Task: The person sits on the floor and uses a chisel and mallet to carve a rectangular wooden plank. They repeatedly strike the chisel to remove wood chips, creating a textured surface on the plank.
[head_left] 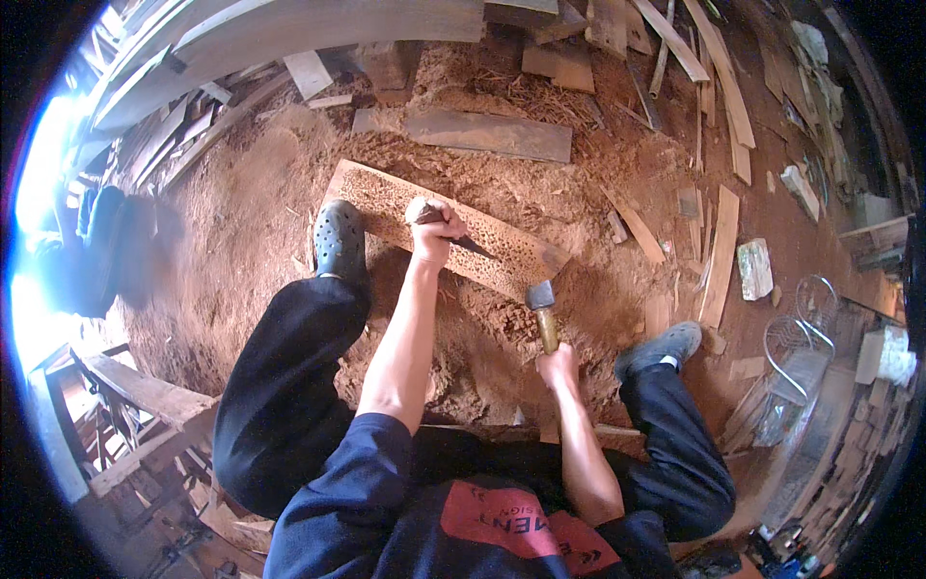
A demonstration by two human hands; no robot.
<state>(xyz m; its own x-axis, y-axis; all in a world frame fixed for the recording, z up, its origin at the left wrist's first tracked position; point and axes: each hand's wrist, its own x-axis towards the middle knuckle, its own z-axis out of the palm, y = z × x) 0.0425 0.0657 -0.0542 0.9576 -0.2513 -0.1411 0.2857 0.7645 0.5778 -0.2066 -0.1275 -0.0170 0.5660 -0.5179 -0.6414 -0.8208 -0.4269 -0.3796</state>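
A wooden board lies slanted on the ground in front of me, its face covered with small dark pits or chips. My left hand is closed around a chisel over the middle of the board. The dark blade points down to the right, and the pale butt of the handle shows above my fist. Whether the tip touches the wood, I cannot tell. In my right hand is the wooden handle of a hammer, its grey metal head beside the board's lower right corner, apart from the chisel.
My left clog rests against the board's left end; my right clog is on the reddish, sawdust-covered ground. Beyond the board lies a grey plank. Loose strips lie at right, near a wire-framed object. A dark blurred shape stands left.
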